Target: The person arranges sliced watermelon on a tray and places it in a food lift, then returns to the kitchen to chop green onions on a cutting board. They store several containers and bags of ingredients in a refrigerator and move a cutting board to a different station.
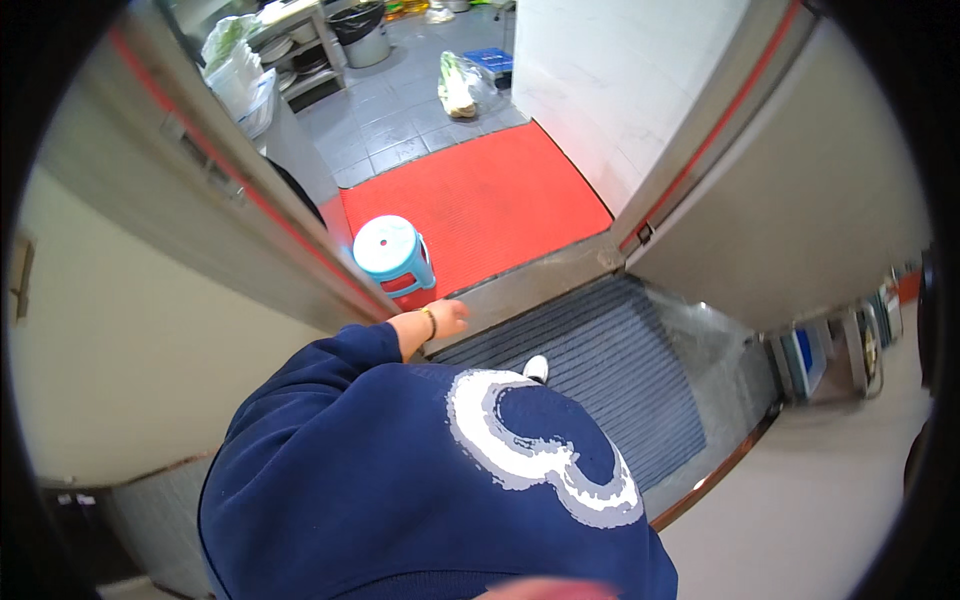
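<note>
My left hand hangs in front of my body at the doorway, its fingers loosely bent and nothing visible in them. A dark beaded bracelet circles that wrist. Just beyond the hand, on the far side of the threshold, stands a light blue plastic stool with a small hole in its seat. In the picture the hand is apart from the stool and over the metal door sill. My right hand is out of view; a blurred shape at the bottom edge cannot be made out. One white shoe tip shows below my navy sweatshirt.
A red mat lies past the sill, a grey ribbed mat before it. An open door stands right. Farther in are bagged leafy vegetables, a blue-topped platform, a lined bin and a shelf unit.
</note>
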`<state>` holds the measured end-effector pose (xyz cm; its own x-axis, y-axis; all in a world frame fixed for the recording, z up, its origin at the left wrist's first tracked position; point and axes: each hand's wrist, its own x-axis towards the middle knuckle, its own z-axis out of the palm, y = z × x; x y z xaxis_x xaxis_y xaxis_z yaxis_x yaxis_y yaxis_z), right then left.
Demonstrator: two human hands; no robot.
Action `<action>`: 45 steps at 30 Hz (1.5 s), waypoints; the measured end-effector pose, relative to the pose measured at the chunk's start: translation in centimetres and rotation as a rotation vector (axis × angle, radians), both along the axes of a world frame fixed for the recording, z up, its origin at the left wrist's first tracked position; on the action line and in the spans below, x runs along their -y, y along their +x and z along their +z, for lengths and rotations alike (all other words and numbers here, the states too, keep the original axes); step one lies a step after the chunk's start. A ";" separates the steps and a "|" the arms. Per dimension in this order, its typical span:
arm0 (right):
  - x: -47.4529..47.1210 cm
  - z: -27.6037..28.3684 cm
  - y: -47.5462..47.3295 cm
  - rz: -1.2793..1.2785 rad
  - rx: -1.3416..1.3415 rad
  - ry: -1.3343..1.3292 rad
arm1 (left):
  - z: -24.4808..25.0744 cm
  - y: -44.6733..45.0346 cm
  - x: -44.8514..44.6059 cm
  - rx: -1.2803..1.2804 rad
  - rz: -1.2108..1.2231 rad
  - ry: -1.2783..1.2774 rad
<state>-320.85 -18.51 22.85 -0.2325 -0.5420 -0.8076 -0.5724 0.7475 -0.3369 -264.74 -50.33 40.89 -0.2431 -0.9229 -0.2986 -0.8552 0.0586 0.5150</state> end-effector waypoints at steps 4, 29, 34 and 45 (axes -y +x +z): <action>22.8 6.8 -4.9 0.088 -0.133 -0.176 | 0.3 4.1 1.2 0.405 -0.133 0.197; 119.5 49.2 58.8 0.581 0.450 -0.435 | 24.1 39.8 44.1 -0.144 1.175 0.306; 123.2 46.6 54.6 0.568 0.097 -0.163 | 29.8 42.8 47.2 -0.177 1.293 0.332; 145.3 40.8 59.6 0.593 -0.210 0.051 | 20.0 50.6 55.7 -0.325 1.441 0.477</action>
